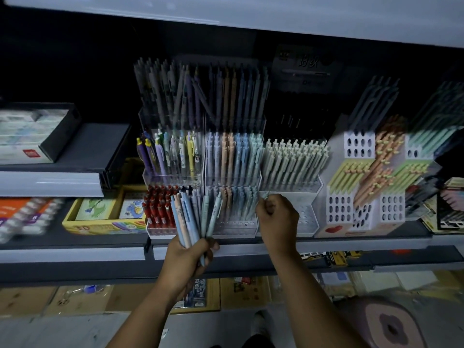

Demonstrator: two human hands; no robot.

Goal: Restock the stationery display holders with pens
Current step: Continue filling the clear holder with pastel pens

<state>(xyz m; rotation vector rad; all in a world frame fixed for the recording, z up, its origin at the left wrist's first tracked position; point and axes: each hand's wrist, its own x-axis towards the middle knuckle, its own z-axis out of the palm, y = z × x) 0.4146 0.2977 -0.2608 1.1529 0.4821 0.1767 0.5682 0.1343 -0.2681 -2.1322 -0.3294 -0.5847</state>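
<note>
Though slim, pastel blue-and-peach pens [191, 217]

Take the yellow box [100, 226] with the cartoon pictures as your mark. Above it and to its left you see a black tray [62, 136] holding white packets [22, 131]. Just left of the box lie orange and purple packs [17, 212]. Below it, down on the floor, brown cardboard cartons [75, 300] lie side by side. Far to its right and lower still, you have a mauve stool [391, 325] with a flower-shaped mark on top. Far right of the box at the same level sit dark packets [449, 212], possibly notebooks. High above it and to the right, a dark sign [303, 69] stands at the back.
</note>
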